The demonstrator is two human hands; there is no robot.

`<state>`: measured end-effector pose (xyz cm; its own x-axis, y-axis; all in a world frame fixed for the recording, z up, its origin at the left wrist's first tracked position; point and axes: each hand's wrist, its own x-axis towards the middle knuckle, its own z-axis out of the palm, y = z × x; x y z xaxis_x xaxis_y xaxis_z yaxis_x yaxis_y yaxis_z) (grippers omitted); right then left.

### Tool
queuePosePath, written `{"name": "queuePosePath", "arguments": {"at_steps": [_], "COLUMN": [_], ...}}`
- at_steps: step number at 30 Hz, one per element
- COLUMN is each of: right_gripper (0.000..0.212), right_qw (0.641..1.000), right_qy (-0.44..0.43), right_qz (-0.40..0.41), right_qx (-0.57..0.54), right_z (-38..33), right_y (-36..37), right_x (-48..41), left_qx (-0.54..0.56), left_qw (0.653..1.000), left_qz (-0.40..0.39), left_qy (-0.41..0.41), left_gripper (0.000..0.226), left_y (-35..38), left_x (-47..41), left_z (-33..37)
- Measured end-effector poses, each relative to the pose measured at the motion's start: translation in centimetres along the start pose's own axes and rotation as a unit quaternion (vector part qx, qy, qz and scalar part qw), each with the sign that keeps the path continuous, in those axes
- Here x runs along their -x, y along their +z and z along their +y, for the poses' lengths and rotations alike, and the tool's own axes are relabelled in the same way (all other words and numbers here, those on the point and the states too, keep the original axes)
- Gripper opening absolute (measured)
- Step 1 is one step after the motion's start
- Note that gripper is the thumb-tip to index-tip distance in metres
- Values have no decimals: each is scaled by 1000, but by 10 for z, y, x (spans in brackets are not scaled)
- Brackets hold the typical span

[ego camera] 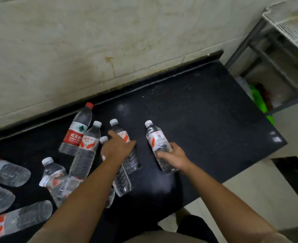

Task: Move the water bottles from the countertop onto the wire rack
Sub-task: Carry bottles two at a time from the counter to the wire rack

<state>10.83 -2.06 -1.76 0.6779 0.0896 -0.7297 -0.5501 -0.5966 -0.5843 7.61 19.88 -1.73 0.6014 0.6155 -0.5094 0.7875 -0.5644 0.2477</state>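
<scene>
The right hand [173, 157] has its grip pinching a white-capped bottle [158, 142] mid-table; the left hand [117, 147] lies spread on another bottle [125, 148]. The table [206, 111] is bare toward its right edge, beside the wire rack [288, 23]. A red-capped bottle [78, 128] reads "农夫山".

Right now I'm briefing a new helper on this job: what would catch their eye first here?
Probably the jumble of clear water bottles on the black countertop, mostly lying at the left. The right hand grips one white-capped bottle, while the left hand lies over another. A red-capped bottle stands out near the wall, and the wire rack sits at upper right.
</scene>
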Motion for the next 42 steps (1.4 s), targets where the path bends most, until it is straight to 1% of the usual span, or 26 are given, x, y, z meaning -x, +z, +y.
{"name": "queuePosePath", "arguments": {"at_steps": [3,5,7,9,12,14,15,17,18,20,22,24,25,27,29,30,33,37,39,42], "right_gripper": [45,39,43,44,49,55,54,42,42,52,49,45,50,66,79,79,63,64,64,69], "right_qw": [998,996,993,986,970,957,952,943,941,942,944,934,927,912,893,885,868,856,849,843], "right_qy": [-9,-12,-17,-31,-42,-42,-45,-51,-52,-61,-83,-108,-123,-164,-203,-222,-287,-330,-339,-343], "right_qz": [-17,-26,-33,-40,-46,-43,-46,-55,-53,-42,-22,3,20,38,33,38,50,85,101,112], "right_qx": [-56,-79,-113,-156,-233,-284,-300,-323,-329,-328,-319,-342,-355,-373,-401,-407,-402,-389,-393,-399], "right_z": [11,14,17,18,23,28,31,37,40,44,44,43,41,36,30,30,49,88,107,127], "right_y": [-23,-36,-48,-60,-74,-83,-87,-97,-101,-112,-126,-144,-156,-185,-218,-237,-313,-409,-451,-506], "right_x": [11,18,26,35,43,47,49,55,59,66,77,85,89,99,107,112,127,138,143,149], "left_qx": [49,72,91,128,217,231,232,248,263,296,334,379,398,429,451,461,496,574,588,565], "left_qw": [998,995,993,988,969,961,959,949,942,927,909,886,874,851,829,818,787,725,718,732], "left_qz": [47,63,77,77,75,71,72,75,75,82,88,96,100,108,108,108,110,99,90,79], "left_qy": [7,-2,5,29,94,131,148,182,196,215,233,250,259,284,313,326,350,368,362,374], "left_gripper": [91,87,83,79,71,68,68,68,67,62,59,60,61,64,67,69,71,72,69,71], "left_y": [0,-1,-4,-5,4,9,10,12,12,9,2,-9,-16,-28,-38,-41,-34,0,17,38], "left_x": [10,14,24,36,54,65,69,79,85,100,116,137,150,175,198,211,266,333,360,389], "left_z": [2,0,4,12,21,29,34,47,54,73,94,119,132,160,187,201,255,334,376,433]}}
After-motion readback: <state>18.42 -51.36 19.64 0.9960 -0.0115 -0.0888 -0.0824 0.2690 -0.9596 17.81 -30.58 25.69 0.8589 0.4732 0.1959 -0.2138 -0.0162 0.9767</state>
